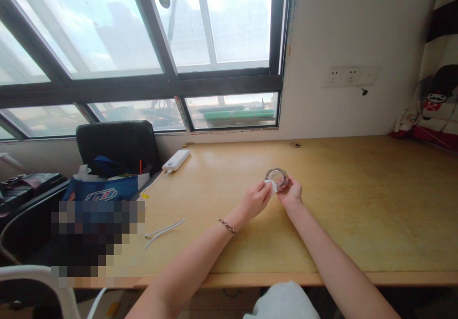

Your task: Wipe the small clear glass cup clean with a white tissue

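My right hand (292, 192) is wrapped round the side and underside of a small round see-through brownish vessel (282, 178), which looks like a glass bowl or ashtray with a wavy rim. Its open top faces me, tilted, above the table. My left hand (255, 199), with a braided bracelet on the wrist, pinches a white tissue or cloth (271, 185) against the near left part of the rim. The fingers of my right hand are partly hidden behind the vessel.
The wooden table (375, 204) runs under both arms. A white power bank (176, 160) with a cable lies at its far left, and a white cable (164, 231) lies nearer. Left of the table, a blue bag (103, 188) rests on a black chair (118, 140). Windows and a wall stand behind.
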The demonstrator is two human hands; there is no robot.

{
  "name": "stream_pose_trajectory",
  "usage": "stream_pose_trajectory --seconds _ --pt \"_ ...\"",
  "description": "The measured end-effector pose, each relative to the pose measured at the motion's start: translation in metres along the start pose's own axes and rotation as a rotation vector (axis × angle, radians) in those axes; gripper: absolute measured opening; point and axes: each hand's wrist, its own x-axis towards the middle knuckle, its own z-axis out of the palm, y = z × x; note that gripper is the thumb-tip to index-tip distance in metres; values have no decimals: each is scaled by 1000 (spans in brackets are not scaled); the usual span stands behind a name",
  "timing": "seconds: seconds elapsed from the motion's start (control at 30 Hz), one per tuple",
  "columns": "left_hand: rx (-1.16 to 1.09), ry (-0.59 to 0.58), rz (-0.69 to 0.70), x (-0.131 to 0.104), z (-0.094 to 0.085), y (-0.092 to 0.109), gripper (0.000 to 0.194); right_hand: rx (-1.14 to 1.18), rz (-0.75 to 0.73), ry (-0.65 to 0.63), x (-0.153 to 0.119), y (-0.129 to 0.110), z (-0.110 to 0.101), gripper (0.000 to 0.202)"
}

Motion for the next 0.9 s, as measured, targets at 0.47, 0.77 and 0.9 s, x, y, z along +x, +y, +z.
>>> stream_pose_trajectory --seconds 0.47,0.77,0.9 --pt "57 7 77 -1 -3 -2 32 -114 147 -21 -18 28 13 15" --pt "108 9 -104 8 -18 -6 24 -94 162 -71 -12 33 8 12" --pt "136 33 -168 10 -21 -4 22 -82 144 -61 -12 33 7 13"
